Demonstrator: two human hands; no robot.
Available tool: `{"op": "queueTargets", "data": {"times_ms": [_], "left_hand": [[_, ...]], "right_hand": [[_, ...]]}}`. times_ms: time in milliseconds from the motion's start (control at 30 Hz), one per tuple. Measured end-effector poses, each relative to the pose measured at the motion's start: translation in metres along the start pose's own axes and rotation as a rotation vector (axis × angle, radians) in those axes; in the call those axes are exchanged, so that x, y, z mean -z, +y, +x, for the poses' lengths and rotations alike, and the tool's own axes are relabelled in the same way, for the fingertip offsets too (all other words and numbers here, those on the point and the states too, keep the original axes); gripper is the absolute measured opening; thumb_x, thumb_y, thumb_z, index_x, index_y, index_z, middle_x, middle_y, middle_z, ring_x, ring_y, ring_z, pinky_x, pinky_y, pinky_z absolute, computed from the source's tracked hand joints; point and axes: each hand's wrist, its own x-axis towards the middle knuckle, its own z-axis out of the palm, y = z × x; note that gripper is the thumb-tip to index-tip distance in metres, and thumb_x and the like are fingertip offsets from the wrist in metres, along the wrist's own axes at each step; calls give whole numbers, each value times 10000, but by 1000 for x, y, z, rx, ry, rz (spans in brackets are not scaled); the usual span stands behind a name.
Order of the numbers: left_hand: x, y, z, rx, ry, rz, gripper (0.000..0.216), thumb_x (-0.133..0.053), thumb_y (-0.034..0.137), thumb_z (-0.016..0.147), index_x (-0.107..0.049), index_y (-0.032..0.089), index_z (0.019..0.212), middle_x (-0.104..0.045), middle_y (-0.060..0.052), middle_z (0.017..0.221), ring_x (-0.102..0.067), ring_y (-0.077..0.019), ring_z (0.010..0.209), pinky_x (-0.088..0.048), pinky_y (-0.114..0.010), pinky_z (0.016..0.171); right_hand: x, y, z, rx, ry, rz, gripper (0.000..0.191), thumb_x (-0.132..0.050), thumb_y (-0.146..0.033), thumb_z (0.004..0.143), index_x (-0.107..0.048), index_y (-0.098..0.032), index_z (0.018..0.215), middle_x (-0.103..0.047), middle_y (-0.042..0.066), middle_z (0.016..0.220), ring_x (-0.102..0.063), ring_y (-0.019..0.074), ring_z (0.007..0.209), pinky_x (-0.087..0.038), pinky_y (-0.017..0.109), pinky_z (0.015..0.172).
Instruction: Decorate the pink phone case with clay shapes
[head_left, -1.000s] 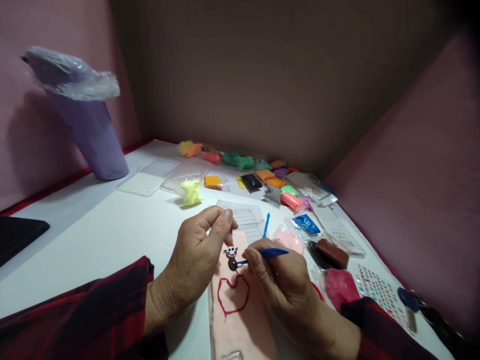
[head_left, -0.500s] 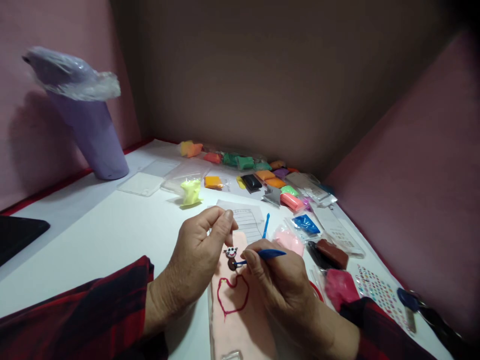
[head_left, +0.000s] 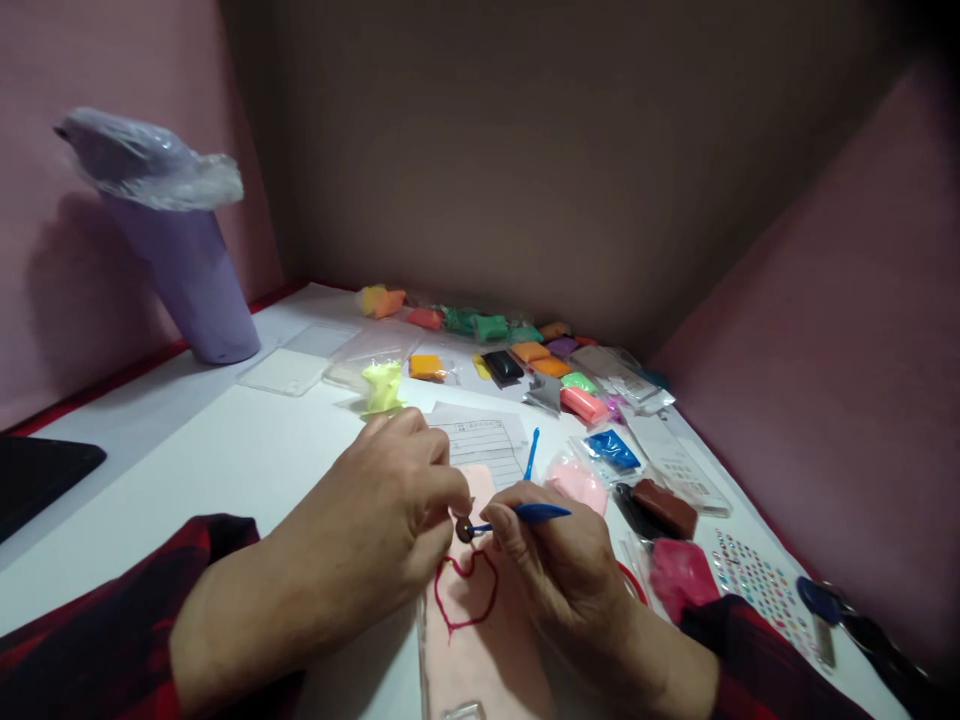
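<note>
Since the earlier picture, the left hand [head_left: 375,510] is moved forward and down, so the little white face of the clay figure [head_left: 464,529] is now hidden under its fingertips. The right hand [head_left: 562,575] is hardly moved at all.

Seen from the head camera, the clay figure is found on the top part of the pink sheet [head_left: 480,650], just above the red heart [head_left: 466,592]. Only its brown ball is seen. The tip of the blue tool [head_left: 529,514] is set against that ball from the right.

For this step to be done well, it seems the figure should be held still but not squashed. The tool should be pushed softly, in tiny moves, because soft clay could be dented by a hard push.

The left hand is closed in a pinch on the top of the figure. The right hand is closed around the blue tool like a pencil. Farther back, bags of coloured clay [head_left: 525,350] are spread on the white table [head_left: 225,460].
</note>
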Motion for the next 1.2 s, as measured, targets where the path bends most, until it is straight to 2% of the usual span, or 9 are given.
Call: {"op": "queueTargets", "data": {"times_ms": [167,333,667,833,1200], "left_hand": [[-4,-2,-5,-43,-116,104,192,-578,159,820,-688,273,713,-535,-24,710,-421,-215,753,-304,-361,676],[-7,-2,-5,0,-181,174,189,-619,202,826,-662,244,647,-535,-31,724,-422,-215,755,-309,-369,692],[-11,-4,-5,-53,-191,179,187,-629,262,860,-682,270,680,-541,-26,716,-424,-218,747,-306,-365,687],[-11,-5,-6,-63,-184,171,207,-627,246,861,-677,265,661,-544,-26,718,-425,-219,752,-302,-369,689],[-8,-3,-8,-41,-240,149,220,-589,236,879,-688,278,686,-548,-30,736,-428,-226,772,-308,-381,711]], "right_hand": [[0,0,0,20,7,-14,175,-467,-106,943,-605,-163,852,-599,7,692,-558,125,621,-404,237,582],[-2,2,-1,-6,12,-10,177,-470,-122,948,-606,-163,843,-609,12,701,-568,128,632,-409,243,590],[-1,-1,-1,-38,-2,-15,183,-464,-146,959,-613,-169,854,-650,23,729,-589,135,647,-422,255,618],[-3,-2,2,-2,24,-12,188,-462,-134,954,-605,-175,839,-630,7,688,-582,127,610,-422,246,586],[-2,-3,-1,-63,50,-63,184,-464,-179,964,-607,-178,849,-625,26,702,-582,146,620,-437,260,562]]}}
